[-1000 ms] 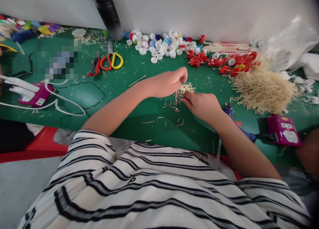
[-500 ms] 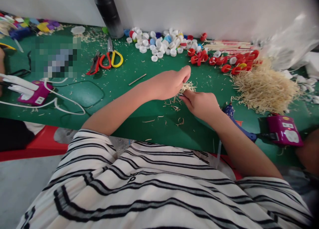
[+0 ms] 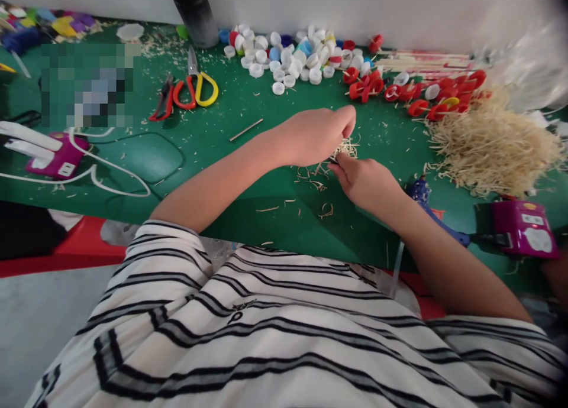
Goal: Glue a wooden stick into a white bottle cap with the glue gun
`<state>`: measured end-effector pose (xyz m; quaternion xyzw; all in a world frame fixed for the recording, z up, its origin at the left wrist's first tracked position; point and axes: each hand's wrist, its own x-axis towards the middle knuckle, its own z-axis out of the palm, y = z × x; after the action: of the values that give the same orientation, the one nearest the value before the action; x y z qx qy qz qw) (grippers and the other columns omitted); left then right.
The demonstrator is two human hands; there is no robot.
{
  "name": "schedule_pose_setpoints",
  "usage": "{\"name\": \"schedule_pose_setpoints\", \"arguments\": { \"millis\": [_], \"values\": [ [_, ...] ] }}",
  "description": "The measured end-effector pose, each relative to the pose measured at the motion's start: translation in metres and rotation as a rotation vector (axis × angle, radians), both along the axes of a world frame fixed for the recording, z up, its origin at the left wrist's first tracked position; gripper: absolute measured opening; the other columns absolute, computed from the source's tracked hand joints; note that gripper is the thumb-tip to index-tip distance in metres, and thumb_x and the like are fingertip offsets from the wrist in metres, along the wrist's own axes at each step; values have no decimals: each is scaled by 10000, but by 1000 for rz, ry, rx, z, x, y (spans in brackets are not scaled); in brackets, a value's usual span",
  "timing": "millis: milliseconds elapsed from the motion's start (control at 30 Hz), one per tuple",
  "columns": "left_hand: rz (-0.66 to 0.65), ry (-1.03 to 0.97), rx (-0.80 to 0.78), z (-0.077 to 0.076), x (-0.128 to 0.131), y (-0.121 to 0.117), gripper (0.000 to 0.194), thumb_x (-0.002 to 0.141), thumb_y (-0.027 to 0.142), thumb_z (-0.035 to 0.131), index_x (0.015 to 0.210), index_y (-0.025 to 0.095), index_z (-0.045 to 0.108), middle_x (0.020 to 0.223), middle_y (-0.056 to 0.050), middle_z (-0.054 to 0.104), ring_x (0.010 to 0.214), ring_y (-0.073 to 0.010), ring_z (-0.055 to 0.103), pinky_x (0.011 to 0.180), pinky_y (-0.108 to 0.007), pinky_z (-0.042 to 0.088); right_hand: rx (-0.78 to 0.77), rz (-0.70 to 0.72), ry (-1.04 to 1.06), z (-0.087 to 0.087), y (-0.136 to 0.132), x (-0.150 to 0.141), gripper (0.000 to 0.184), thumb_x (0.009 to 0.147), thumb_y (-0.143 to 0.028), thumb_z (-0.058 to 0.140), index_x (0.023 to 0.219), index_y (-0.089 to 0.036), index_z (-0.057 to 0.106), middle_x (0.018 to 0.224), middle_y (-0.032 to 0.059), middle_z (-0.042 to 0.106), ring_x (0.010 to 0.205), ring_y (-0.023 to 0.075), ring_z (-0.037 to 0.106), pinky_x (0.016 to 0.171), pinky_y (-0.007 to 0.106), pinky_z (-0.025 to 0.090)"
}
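My left hand is closed above the green table, its back to the camera, so whatever lies in its fingers is hidden. Just below and to the right, my right hand pinches something thin and dark, mostly covered by the fingers. Pale wood-like strands show between the two hands. Loose shavings lie on the table under the left hand. A blue hot glue gun rests beside my right forearm, partly behind it.
Bottle caps and red caps on sticks line the back. A strand heap and a purple power adapter sit at the right. Scissors, red-handled cutters, a thin rod and a white cable lie leftward.
The view has tilted and shifted slightly. Both hands have moved a little to the right over the table, staying close together and closed.
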<state>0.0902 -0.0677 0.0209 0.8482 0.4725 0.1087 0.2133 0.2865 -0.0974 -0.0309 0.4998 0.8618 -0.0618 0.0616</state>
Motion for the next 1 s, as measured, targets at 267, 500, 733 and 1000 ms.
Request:
{"name": "schedule_pose_setpoints", "arguments": {
  "millis": [267, 500, 733, 1000],
  "values": [
    [-8, -21, 19, -3, -10, -1, 357, 1038, 142, 354, 1257, 186, 633, 787, -55, 602, 747, -215, 541, 736, -377, 358, -43, 18, -118, -7, -6, 2, 544, 1155, -533, 266, 1206, -224, 711, 953, 136, 812, 858, 294, 754, 635, 346, 241],
    [22, -40, 13, -5, -9, 3, 363, 1034, 123, 349, 1249, 177, 636, 786, -49, 579, 768, -215, 545, 763, -381, 362, -64, 125, -55, 2, 0, 9, 496, 1140, -510, 330, 1168, -211, 725, 948, 119, 812, 807, 266, 706, 636, 333, 255],
    [22, -71, -2, -6, -10, 1, 348, 1042, 159, 353, 1235, 171, 642, 830, -67, 607, 752, -215, 550, 748, -389, 359, -93, 652, 95, 19, -33, 1, 436, 1161, -391, 352, 1317, -251, 734, 979, 73, 827, 748, 179, 651, 624, 329, 189],
    [29, -74, -25, -4, -12, -2, 365, 1041, 164, 349, 1258, 172, 641, 801, -67, 592, 745, -228, 553, 738, -400, 347, -163, 940, -2, 17, -71, -32, 662, 1048, -152, 497, 1673, -372, 475, 910, 17, 773, 571, 128, 526, 561, 335, 122]
  ]
}}
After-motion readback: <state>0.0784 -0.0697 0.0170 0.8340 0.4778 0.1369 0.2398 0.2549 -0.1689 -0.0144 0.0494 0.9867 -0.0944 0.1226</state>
